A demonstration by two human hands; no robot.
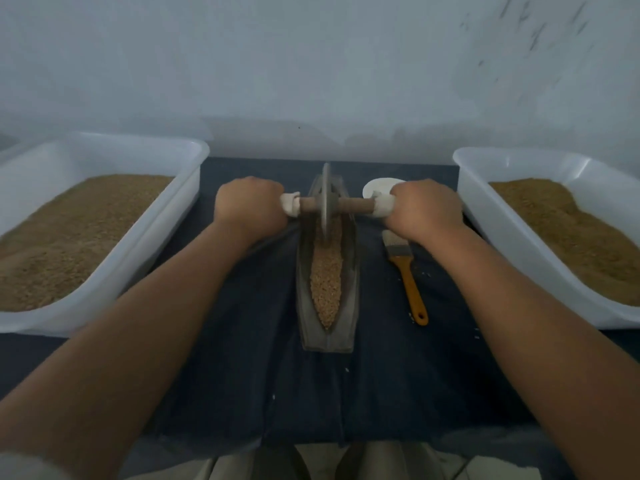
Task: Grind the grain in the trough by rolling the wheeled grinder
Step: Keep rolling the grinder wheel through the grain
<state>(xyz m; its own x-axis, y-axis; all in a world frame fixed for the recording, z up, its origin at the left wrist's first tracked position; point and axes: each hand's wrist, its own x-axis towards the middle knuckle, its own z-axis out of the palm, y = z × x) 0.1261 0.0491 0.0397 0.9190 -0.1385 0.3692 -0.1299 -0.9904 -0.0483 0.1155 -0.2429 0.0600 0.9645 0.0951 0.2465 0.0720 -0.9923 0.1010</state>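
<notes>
The wheeled grinder (325,199), a thin grey metal disc on a brown wooden axle with white-wrapped ends, stands upright toward the far end of the long grey boat-shaped metal trough (304,292). Its lower rim is sunk in the tan grain (326,282) that fills the channel. The trough lies lengthwise on a dark blue cloth (346,393), between two white plastic tubs of grain, one on the left (138,258) and one on the right (491,244). The left hand (247,209) is curled tight round the left wrapped end of the axle, and the right hand (424,209) grips the right one. The disc looks heavy and rigid, so its own weight probably does the crushing. With so narrow a rim it likely tips sideways easily, so the two padded ends are the sensible holds, with even pressure on both. The grain is loose and could spill over the low walls. An orange-handled brush (410,282) lies just right of the trough.
</notes>
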